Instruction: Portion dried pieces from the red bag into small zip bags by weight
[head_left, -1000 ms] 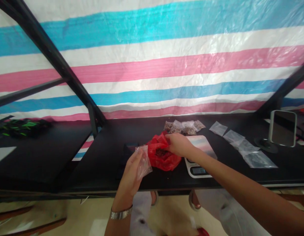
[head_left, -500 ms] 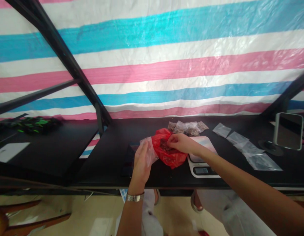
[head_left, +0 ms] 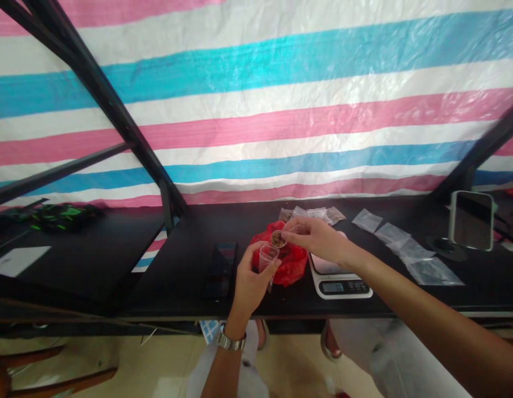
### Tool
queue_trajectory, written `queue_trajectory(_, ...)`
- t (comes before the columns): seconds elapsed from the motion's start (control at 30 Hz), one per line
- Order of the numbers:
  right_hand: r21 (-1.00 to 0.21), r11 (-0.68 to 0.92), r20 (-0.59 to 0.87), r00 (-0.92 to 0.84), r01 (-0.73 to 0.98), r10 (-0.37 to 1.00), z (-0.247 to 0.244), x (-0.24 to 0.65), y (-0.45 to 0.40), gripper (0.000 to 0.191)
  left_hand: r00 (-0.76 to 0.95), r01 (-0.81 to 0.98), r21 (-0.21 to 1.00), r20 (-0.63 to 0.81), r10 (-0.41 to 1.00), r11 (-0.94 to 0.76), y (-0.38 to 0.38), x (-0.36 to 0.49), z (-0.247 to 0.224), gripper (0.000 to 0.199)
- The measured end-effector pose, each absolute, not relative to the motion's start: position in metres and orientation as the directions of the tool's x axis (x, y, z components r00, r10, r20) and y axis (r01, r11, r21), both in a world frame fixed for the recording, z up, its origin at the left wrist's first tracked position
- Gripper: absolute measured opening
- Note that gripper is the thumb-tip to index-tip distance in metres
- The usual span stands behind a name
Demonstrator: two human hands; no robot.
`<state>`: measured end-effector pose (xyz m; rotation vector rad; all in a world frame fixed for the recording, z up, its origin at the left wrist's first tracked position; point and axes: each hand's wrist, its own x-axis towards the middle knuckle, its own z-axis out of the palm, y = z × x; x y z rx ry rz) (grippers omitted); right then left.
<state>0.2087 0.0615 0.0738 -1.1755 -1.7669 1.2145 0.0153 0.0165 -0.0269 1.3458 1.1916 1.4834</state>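
Note:
My left hand (head_left: pixel 254 276) holds a small clear plastic bag (head_left: pixel 268 257) with its mouth spread open. Beside it, my right hand (head_left: pixel 308 235) grips a small round cup (head_left: pixel 278 239) with brown pieces inside, tilted near the bag's mouth. Under both hands lies an open red plastic bag (head_left: pixel 293 268), its contents mostly hidden. Just right of the red bag, a white digital scale (head_left: pixel 345 289) sits partly beneath my right forearm.
Behind the scale are several filled small bags (head_left: pixel 334 215). Flat clear bags (head_left: pixel 433 271) lie to the right, near a phone on a stand (head_left: pixel 472 221). A dark phone (head_left: pixel 222 268) lies left of my hands. A black frame (head_left: pixel 115 116) rises at left.
My right hand has come up out of the red bag with the cup of brown pieces. My left hand has moved right and now spreads the clear bag open. The view has shifted slightly.

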Motion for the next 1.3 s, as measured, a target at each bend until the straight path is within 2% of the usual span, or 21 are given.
queue_trajectory(0.07,-0.87,0.297,0.17,-0.327,0.393,0.93,0.078,0.203,0.054,0.013,-0.114,0.026,0.971,0.237,0.965,-0.236,0.017,0.019,-0.028,0.044)
queue_trajectory(0.13,-0.743,0.417,0.29,-0.31,0.524,0.906,0.081,0.197,0.046,0.007,-0.117,-0.003,0.975,0.22,0.969,-0.222,0.017,0.022,-0.027,0.045)
queue_trajectory(0.23,-0.537,0.529,0.392,-0.36,0.657,0.847,0.081,0.191,0.036,0.019,-0.144,-0.037,0.976,0.209,0.967,-0.216,0.017,0.027,-0.022,0.045)
queue_trajectory(0.3,-0.454,0.564,0.416,-0.395,0.69,0.819,0.08,0.188,0.031,0.028,-0.156,-0.064,0.973,0.211,0.965,-0.223,0.016,0.029,-0.019,0.043)
queue_trajectory(0.4,-0.409,0.572,0.431,-0.402,0.711,0.808,0.081,0.186,0.03,0.032,-0.159,-0.114,0.969,0.199,0.967,-0.218,0.016,0.031,-0.016,0.043)
queue_trajectory(0.6,-0.375,0.572,0.542,-0.328,0.73,0.774,0.077,0.201,0.021,0.022,-0.176,-0.103,0.969,0.204,0.963,-0.224,0.016,0.024,-0.022,0.038)
queue_trajectory(0.7,-0.307,0.564,0.496,-0.377,0.766,0.782,0.062,0.21,0.015,0.013,-0.198,-0.133,0.967,0.19,0.962,-0.218,0.017,0.014,-0.023,0.038)
queue_trajectory(0.83,-0.231,0.54,0.279,-0.477,0.809,0.833,0.04,0.204,0.022,0.008,-0.224,-0.227,0.957,0.128,0.966,-0.179,0.018,0.002,-0.023,0.042)
queue_trajectory(0.93,-0.142,0.503,0.199,-0.473,0.853,0.858,0.034,0.188,0.041,0.015,-0.25,-0.288,0.946,0.072,0.965,-0.145,0.018,-0.002,-0.022,0.049)
queue_trajectory(1.07,-0.023,0.456,0.194,-0.444,0.89,0.875,0.028,0.171,0.067,0.026,-0.259,-0.312,0.94,0.059,0.964,-0.141,0.018,-0.001,-0.024,0.049)
queue_trajectory(1.17,-0.035,0.408,0.189,-0.395,0.912,0.899,0.021,0.163,0.08,0.028,-0.272,-0.335,0.931,0.052,0.961,-0.145,0.02,0.002,-0.026,0.049)
queue_trajectory(1.3,-0.194,0.308,0.12,-0.289,0.931,0.95,0.017,0.16,0.089,0.027,-0.297,-0.458,0.874,0.021,0.955,-0.162,0.027,0.009,-0.028,0.049)
